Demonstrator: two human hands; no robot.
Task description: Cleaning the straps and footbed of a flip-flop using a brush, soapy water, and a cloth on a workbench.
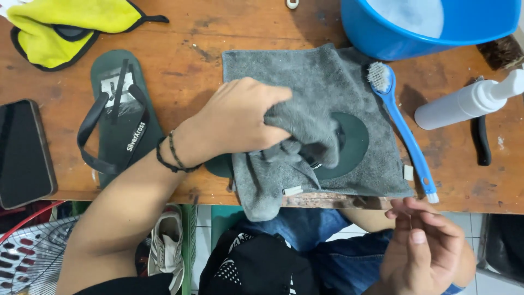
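My left hand (240, 123) presses a bunched part of a grey microfibre cloth (322, 82) down onto a dark green flip-flop (353, 141), which lies mostly wrapped under the cloth near the table's front edge. Only the sandal's rounded end and a sliver by my wrist show. My right hand (423, 248) hovers below the table edge over my lap, fingers loosely apart and holding nothing. A second dark green flip-flop (117, 117) with black straps lies sole-up-side visible to the left of my left forearm.
A blue brush (404, 131) lies on the cloth's right edge. A blue basin (431, 24) of soapy water stands at the back right, a white pump bottle (469, 101) lies beside it. A yellow cloth (65, 24) sits back left, a black phone (22, 153) at the left edge.
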